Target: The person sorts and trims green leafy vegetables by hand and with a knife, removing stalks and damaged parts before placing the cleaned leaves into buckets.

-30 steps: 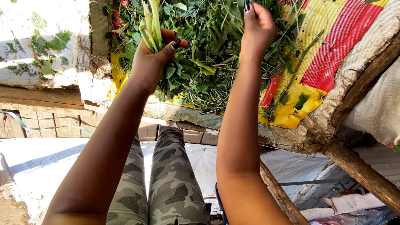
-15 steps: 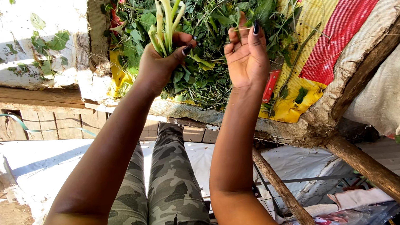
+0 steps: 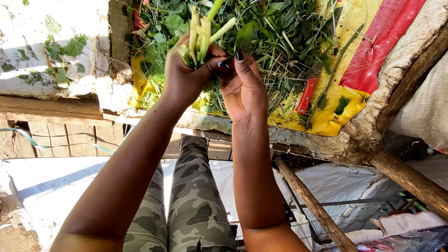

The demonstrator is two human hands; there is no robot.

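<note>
Green stalks [image 3: 203,34] are bunched in the clenched left hand [image 3: 185,75]; right hand [image 3: 242,90] touches them, grasping nothing; leafy pile [image 3: 275,26] remains unsorted.

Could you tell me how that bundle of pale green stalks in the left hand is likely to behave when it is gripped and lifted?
The stalks stand up straight above the left hand, so they are probably fairly stiff. They fan apart at the cut ends, so single ones could slip from a loose grip. One hand holds the bundle, with the right hand at its side, so it is likely light.
</note>
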